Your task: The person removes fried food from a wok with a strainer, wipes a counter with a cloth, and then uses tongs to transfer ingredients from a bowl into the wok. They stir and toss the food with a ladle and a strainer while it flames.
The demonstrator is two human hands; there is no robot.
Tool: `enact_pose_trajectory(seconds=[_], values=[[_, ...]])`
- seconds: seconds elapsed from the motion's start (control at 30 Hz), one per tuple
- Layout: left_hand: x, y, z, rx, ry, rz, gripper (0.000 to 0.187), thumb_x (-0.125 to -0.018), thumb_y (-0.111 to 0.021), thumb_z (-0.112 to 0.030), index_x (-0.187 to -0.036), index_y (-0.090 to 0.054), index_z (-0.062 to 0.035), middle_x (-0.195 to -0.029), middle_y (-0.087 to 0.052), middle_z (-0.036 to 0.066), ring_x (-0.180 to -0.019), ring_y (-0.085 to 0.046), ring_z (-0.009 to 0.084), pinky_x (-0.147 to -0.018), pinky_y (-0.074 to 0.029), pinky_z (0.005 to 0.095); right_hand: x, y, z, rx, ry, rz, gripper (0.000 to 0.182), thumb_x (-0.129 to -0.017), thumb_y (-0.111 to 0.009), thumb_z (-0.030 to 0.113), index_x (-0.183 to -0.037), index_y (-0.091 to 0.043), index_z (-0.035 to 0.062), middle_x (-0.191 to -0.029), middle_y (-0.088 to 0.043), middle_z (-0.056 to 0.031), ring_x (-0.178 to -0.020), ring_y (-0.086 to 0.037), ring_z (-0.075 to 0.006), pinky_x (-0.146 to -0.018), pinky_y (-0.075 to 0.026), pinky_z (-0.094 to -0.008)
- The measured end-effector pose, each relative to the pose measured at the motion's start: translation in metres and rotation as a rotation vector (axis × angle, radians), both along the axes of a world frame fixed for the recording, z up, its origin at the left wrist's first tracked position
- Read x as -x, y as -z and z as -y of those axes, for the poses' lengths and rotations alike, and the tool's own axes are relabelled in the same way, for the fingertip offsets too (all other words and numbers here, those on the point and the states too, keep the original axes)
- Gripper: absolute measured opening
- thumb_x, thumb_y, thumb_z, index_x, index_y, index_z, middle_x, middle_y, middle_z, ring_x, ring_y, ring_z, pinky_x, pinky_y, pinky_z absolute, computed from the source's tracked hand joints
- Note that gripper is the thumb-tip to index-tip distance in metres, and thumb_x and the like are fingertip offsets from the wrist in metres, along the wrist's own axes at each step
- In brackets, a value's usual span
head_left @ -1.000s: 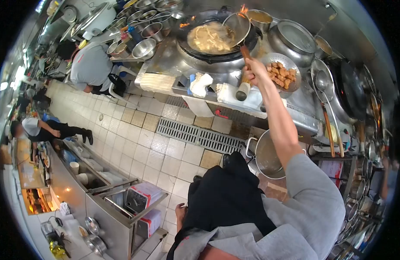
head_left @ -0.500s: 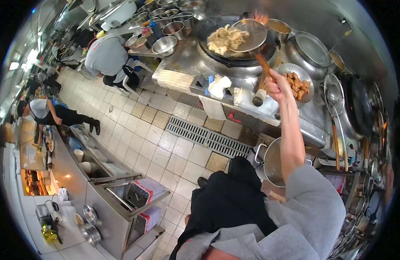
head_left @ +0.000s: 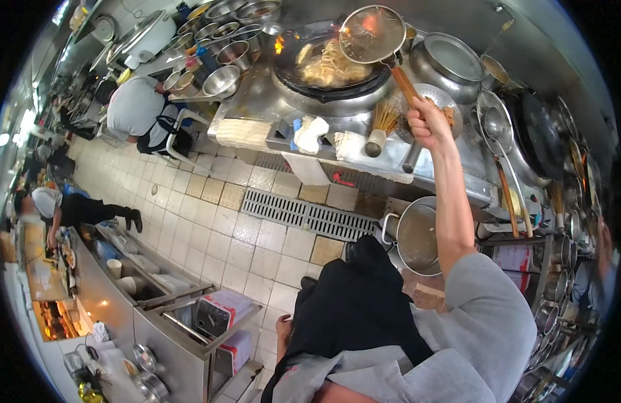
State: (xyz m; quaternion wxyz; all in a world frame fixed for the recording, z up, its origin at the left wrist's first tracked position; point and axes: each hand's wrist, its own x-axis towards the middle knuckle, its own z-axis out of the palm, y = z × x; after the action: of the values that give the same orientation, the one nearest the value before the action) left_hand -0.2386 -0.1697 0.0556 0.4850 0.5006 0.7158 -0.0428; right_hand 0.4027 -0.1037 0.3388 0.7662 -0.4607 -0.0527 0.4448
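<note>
My right hand (head_left: 429, 123) is closed around the wooden handle of a round mesh strainer (head_left: 372, 35), which hangs over the right far side of a wok (head_left: 287, 82). Inside the wok lie pale, steaming strips of food (head_left: 332, 65), partly blurred; a flame shows at its far left rim. Behind my right hand, a perforated metal bowl (head_left: 456, 138) of brown chunks is partly covered. My left hand (head_left: 283, 327) hangs low beside my black apron (head_left: 357, 309), holding nothing visible, its fingers loosely apart.
A bamboo brush (head_left: 384, 124) and white cloths (head_left: 312, 134) lie on the stove's front edge. A large pot (head_left: 418, 235) stands below my right arm. Metal bowls (head_left: 221, 82) are at the left. One person (head_left: 132, 107) sits beyond; another (head_left: 52, 201) stands at the left counter.
The strainer has lifted off the food and now shows its mesh above the wok. My left hand has come into view by the apron. The whole view has shifted slightly.
</note>
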Motion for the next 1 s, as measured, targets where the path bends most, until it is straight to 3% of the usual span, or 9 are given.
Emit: enact_pose_trajectory(seconds=[0.07, 0.2, 0.3, 0.33, 0.43, 0.57, 0.7, 0.8, 1.0], values=[[0.008, 0.023, 0.005, -0.042, -0.019, 0.003, 0.035, -0.071, -0.062, -0.006, -0.105, -0.060, 0.0004, -0.079, -0.067, 0.014, -0.069, -0.063, 0.0182, -0.062, -0.049, 0.0275, -0.020, 0.018, 0.021, -0.120, 0.020, -0.193, 0.024, -0.092, -0.050, 0.018, -0.114, -0.043, 0.0192, -0.064, -0.043, 0.0005, -0.038, -0.027, -0.0025, -0.029, -0.015, -0.0166], [0.066, 0.129, 0.037, -0.003, 0.028, -0.019, 0.031, -0.071, -0.063, -0.007, -0.101, -0.062, 0.0007, -0.082, -0.067, 0.015, -0.074, -0.064, 0.0197, -0.067, -0.050, 0.0291, -0.029, 0.032, 0.034, 0.148, 0.264, 0.282, 0.026, -0.090, -0.050, 0.015, -0.115, -0.045, 0.0137, -0.062, -0.043, 0.0002, -0.037, -0.028, -0.0034, -0.029, -0.017, -0.0198], [0.078, 0.137, 0.043, -0.038, 0.133, -0.043, 0.031, -0.071, -0.063, -0.008, -0.101, -0.062, 0.0010, -0.083, -0.067, 0.015, -0.075, -0.064, 0.0204, -0.067, -0.050, 0.0294, -0.068, 0.079, 0.013, 0.462, 0.350, 0.875, 0.028, -0.088, -0.051, 0.012, -0.115, -0.049, 0.0086, -0.064, -0.049, -0.0017, -0.042, -0.038, -0.0074, -0.035, -0.029, -0.0244], [0.081, 0.138, 0.046, -0.046, 0.159, -0.050, 0.031, -0.071, -0.063, -0.008, -0.101, -0.062, 0.0012, -0.083, -0.067, 0.015, -0.076, -0.064, 0.0206, -0.067, -0.050, 0.0295, -0.087, 0.079, 0.019, 0.469, 0.218, 0.584, 0.033, -0.086, -0.053, 0.012, -0.119, -0.050, 0.0054, -0.070, -0.054, -0.0026, -0.055, -0.048, -0.0114, -0.050, -0.040, -0.0277], [0.082, 0.127, 0.046, -0.059, 0.187, -0.057, 0.031, -0.072, -0.063, -0.009, -0.101, -0.062, 0.0015, -0.083, -0.067, 0.014, -0.078, -0.063, 0.0213, -0.067, -0.049, 0.0298, -0.078, 0.087, 0.024, 0.428, 0.478, 1.215, 0.039, -0.087, -0.054, 0.014, -0.124, -0.049, 0.0037, -0.069, -0.054, 0.0008, -0.059, -0.048, -0.0087, -0.053, -0.039, -0.0233], [-0.001, -0.005, 0.017, 0.077, 0.026, 0.001, 0.033, -0.073, -0.063, -0.009, -0.103, -0.060, 0.0019, -0.080, -0.066, 0.013, -0.067, -0.061, 0.0186, -0.056, -0.048, 0.0276, -0.013, 0.034, 0.029, 0.476, 0.213, 0.861, 0.046, -0.089, -0.053, 0.019, -0.130, -0.043, 0.0012, -0.094, -0.060, -0.0078, -0.082, -0.055, -0.0130, -0.073, -0.043, -0.0259], [-0.008, 0.010, 0.016, 0.041, -0.072, 0.110, 0.033, -0.074, -0.063, -0.009, -0.104, -0.058, 0.0018, -0.079, -0.064, 0.011, -0.058, -0.058, 0.0153, -0.048, -0.045, 0.0257, -0.017, 0.085, -0.045, 0.316, 0.132, 1.131, 0.044, -0.089, -0.052, 0.023, -0.129, -0.046, 0.0042, -0.116, -0.058, -0.0158, -0.103, -0.056, -0.0233, -0.088, -0.041, -0.0320], [0.021, 0.057, 0.020, 0.048, -0.058, 0.188, 0.031, -0.075, -0.063, -0.009, -0.103, -0.058, 0.0023, -0.080, -0.064, 0.011, -0.061, -0.059, 0.0163, -0.050, -0.046, 0.0263, -0.024, 0.078, -0.108, 0.326, -0.066, 0.749, 0.039, -0.089, -0.050, 0.023, -0.125, -0.051, 0.0086, -0.060, -0.046, 0.0010, -0.051, -0.040, -0.0098, -0.049, -0.036, -0.0285], [0.036, 0.080, 0.012, -0.005, 0.033, 0.036, 0.028, -0.077, -0.060, -0.010, -0.101, -0.060, 0.0033, -0.086, -0.066, 0.016, -0.074, -0.063, 0.0209, -0.064, -0.049, 0.0305, 0.016, 0.085, -0.083, 0.357, 0.088, 1.128, 0.039, -0.087, -0.051, 0.025, -0.123, -0.051, 0.0085, -0.089, -0.063, -0.0189, -0.086, -0.062, -0.0290, -0.075, -0.045, -0.0350]])
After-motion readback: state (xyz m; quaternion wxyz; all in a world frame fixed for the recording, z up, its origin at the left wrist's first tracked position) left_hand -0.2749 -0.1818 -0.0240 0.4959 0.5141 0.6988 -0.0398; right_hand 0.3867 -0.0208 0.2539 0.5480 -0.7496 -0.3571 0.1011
